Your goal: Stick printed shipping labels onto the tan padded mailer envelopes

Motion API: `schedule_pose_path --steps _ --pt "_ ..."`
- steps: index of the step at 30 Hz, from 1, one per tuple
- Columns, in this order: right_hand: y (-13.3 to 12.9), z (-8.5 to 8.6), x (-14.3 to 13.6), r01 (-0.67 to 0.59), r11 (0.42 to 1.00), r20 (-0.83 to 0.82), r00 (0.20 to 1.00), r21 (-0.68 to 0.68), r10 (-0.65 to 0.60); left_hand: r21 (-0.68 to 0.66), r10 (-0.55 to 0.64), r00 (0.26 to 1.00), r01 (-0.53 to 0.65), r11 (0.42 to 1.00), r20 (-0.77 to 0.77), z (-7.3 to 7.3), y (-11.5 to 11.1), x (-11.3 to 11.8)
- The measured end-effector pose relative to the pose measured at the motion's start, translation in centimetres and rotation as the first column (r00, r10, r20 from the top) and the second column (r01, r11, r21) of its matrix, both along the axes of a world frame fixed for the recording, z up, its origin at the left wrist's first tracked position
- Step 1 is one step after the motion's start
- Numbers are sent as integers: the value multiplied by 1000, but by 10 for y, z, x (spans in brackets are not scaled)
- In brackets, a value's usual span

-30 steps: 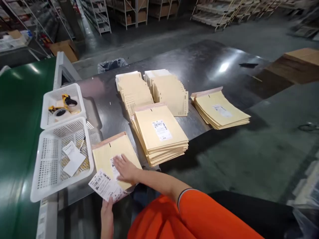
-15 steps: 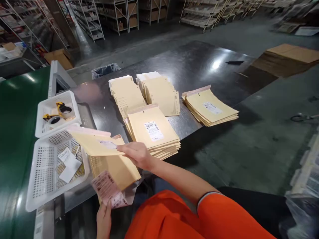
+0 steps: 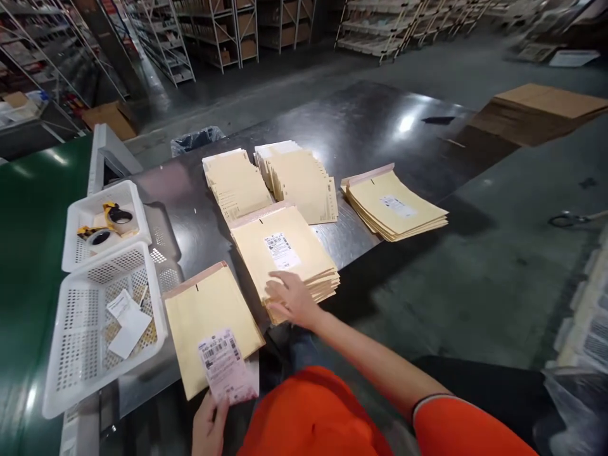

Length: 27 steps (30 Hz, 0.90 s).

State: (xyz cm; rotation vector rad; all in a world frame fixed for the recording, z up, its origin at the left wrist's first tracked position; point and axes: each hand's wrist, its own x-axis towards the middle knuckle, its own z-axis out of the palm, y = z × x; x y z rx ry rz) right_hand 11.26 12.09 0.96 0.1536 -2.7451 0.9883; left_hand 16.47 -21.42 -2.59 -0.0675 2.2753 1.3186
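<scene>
My left hand [image 3: 209, 421] pinches the lower edge of a printed label sheet [image 3: 225, 364], which lies over the lower part of a single yellow padded envelope [image 3: 204, 304] at the table's near edge. My right hand [image 3: 291, 297] has its fingers apart over the near edge of a stack of labelled envelopes [image 3: 254, 244]. Behind that stack stand two rows of envelopes, one on the left [image 3: 237, 183] and one on the right [image 3: 304, 183]. Another labelled stack [image 3: 375, 190] rests farther right on the table.
Left of the envelopes are a white basket [image 3: 78, 342] with paper slips and a smaller basket [image 3: 76, 212] with tape dispensers. A green conveyor surface [image 3: 28, 253] runs at far left. Flat cardboard [image 3: 546, 101] lies at far right.
The envelope that my right hand held up on the left now rests on top of the middle stack, and the hand has moved right and opened. The label sheet in my left hand lies flatter.
</scene>
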Motion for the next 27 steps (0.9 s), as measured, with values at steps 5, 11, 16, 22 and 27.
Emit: schedule_pose_path --steps 5,11,16,22,27 --pt "-118 7 -7 -74 761 139 967 -645 212 61 9 1000 -10 998 23 -4 4 15" --pt "-159 -9 1 -122 788 219 925 -603 311 80 376 925 -380 922 63 -9 -11 -3" --pt "-168 -24 -3 -122 864 239 934 -489 267 308 360 924 -383 871 130 -2 1 -45" --pt "-176 -68 -62 127 959 324 945 -252 -40 246 570 779 -624 742 260 -37 18 -29" --pt "-178 -99 -100 117 989 275 957 -86 -89 39 512 714 -599 799 479 -70 13 61"
